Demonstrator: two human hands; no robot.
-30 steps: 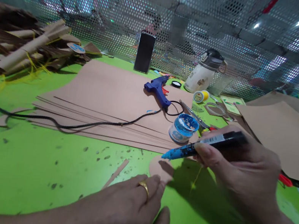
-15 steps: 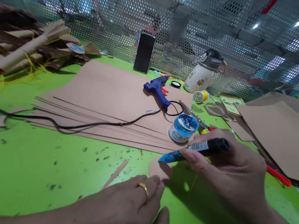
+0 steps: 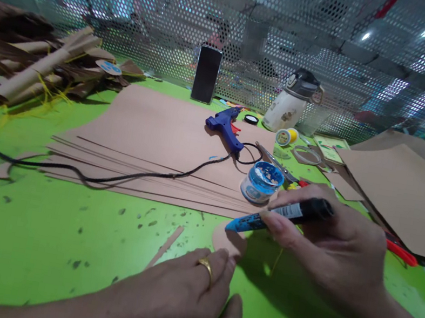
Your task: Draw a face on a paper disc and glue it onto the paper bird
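Observation:
My right hand (image 3: 340, 242) is closed round a marker pen (image 3: 289, 214), with a blue-smeared front and a black back end. Its blue tip points down to the left and meets the upper part of a small rounded piece of brown paper (image 3: 227, 243), as far as I can tell. My left hand (image 3: 189, 292), a gold ring on one finger, lies with its fingertips on the near edge of that piece. Its fingers are stretched out, the thumb apart from them. Just beyond the pen stands an uncapped jar of blue paint (image 3: 259, 186).
A blue glue gun (image 3: 226, 127) rests on stacked brown paper sheets (image 3: 152, 126), its black cord (image 3: 144, 174) running left. Behind stand a phone (image 3: 206, 74) and a bottle (image 3: 287, 106). Rolled brown paper (image 3: 44, 63) is heaped left. Red-handled scissors (image 3: 402, 251) lie right.
The pen's back end and my right hand have shifted slightly to the right, while the tip stays at the paper piece. My left hand keeps its place.

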